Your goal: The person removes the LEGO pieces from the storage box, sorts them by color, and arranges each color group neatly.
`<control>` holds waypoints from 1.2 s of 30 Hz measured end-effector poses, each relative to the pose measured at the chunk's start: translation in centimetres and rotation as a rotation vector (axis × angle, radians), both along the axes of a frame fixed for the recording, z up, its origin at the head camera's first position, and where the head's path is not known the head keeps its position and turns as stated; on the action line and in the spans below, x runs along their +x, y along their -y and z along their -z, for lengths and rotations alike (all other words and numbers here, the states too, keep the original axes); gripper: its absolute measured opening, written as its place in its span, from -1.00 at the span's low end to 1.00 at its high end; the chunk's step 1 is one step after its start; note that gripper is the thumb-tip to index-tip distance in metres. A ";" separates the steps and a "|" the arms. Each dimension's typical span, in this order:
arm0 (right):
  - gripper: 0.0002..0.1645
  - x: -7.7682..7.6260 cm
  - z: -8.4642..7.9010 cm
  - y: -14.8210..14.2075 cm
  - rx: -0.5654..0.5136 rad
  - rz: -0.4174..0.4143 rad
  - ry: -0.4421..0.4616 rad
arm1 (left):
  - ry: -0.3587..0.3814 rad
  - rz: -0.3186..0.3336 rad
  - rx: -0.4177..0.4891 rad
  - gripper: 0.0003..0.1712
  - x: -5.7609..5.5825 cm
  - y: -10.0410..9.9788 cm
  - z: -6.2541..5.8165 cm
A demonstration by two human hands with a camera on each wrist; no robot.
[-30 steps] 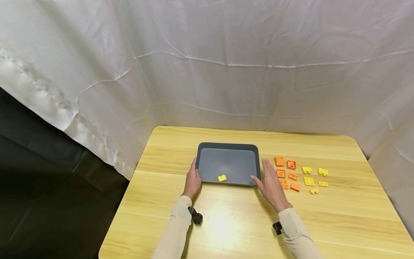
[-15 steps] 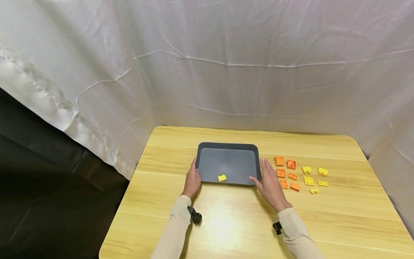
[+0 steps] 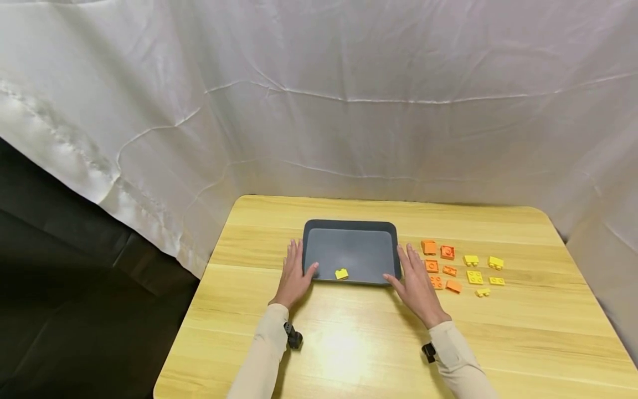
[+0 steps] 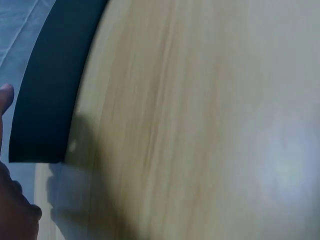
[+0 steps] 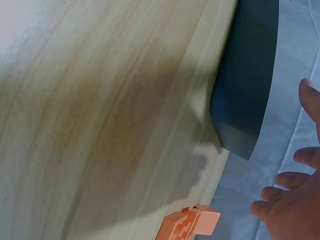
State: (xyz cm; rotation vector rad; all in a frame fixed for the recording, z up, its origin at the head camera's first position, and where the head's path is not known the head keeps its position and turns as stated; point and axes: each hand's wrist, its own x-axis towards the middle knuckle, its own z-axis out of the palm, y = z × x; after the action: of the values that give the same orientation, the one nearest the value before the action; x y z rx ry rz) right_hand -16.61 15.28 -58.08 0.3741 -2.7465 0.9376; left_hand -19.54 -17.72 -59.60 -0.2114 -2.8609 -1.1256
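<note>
A dark grey rectangular tray [image 3: 349, 224] lies on the wooden table in the head view, with one yellow toy brick [image 3: 341, 274] near its front edge. My left hand [image 3: 293, 281] is at the tray's front left corner, fingers straight and thumb spread. At the front right corner is my right hand [image 3: 418, 291], its fingers extended and its thumb by the rim. Whether either hand touches the tray is hard to tell. In the wrist views, the tray's side [image 4: 47, 90] stands beside the left hand [image 4: 15, 210] and the right hand [image 5: 295, 200]; neither grips anything.
Right of the right hand, several orange bricks [image 3: 447, 252] lie in a loose group, partly covered by the fingers. Farther right are several yellow bricks [image 3: 474, 277]. A pale curtain [image 3: 349, 138] hangs behind the wooden table [image 3: 369, 343].
My left hand has loosened from the tray's left side, shifted slightly left, and its fingers and thumb have spread. The right hand has edged slightly left. Tray and bricks look unmoved.
</note>
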 end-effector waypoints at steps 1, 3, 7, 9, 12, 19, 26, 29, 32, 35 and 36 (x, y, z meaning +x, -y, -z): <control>-0.01 0.0 -0.1 0.0 -0.003 -0.001 0.002 | -0.015 0.005 -0.029 -0.06 0.1 0.2 0.0; -0.01 0.1 -0.2 -0.1 -0.005 -0.003 0.012 | -0.026 0.011 -0.071 -0.03 0.4 0.5 -0.2; 0.00 0.0 -0.1 -0.1 0.004 -0.005 0.019 | -0.040 0.016 -0.101 0.01 0.8 0.9 -0.3; 0.01 0.0 -0.1 -0.1 0.006 -0.006 0.020 | -0.036 0.014 -0.111 0.02 1.0 1.1 -0.3; 0.02 0.1 0.1 -0.1 0.007 -0.007 0.020 | -0.038 0.010 -0.137 0.04 1.2 1.2 -0.1; 0.04 0.3 0.1 -0.2 0.010 -0.013 0.012 | -0.055 0.013 -0.207 0.11 1.6 1.3 0.0; 0.09 0.6 0.0 -0.4 0.019 -0.014 0.004 | -0.055 0.030 -0.255 0.13 1.8 1.6 -0.5; 0.11 0.6 0.2 -0.5 0.029 -0.016 0.009 | -0.060 0.035 -0.265 0.13 2.0 1.6 -0.8; 0.13 0.5 0.3 -0.5 0.039 -0.016 0.012 | -0.058 0.036 -0.271 0.13 2.1 1.6 -1.0; 0.13 0.6 0.3 -0.5 0.035 -0.020 0.011 | -0.053 0.035 -0.274 0.13 2.1 1.5 -1.0; 0.13 0.6 0.3 -0.5 0.033 -0.019 0.006 | -0.053 0.034 -0.276 0.14 2.1 1.5 -1.0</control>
State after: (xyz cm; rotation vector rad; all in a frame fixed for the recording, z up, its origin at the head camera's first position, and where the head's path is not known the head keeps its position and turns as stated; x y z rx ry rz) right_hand -16.02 15.76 -58.41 0.4049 -2.7717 0.9010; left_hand -17.41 -19.27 -58.61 -0.2990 -2.9651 -0.7126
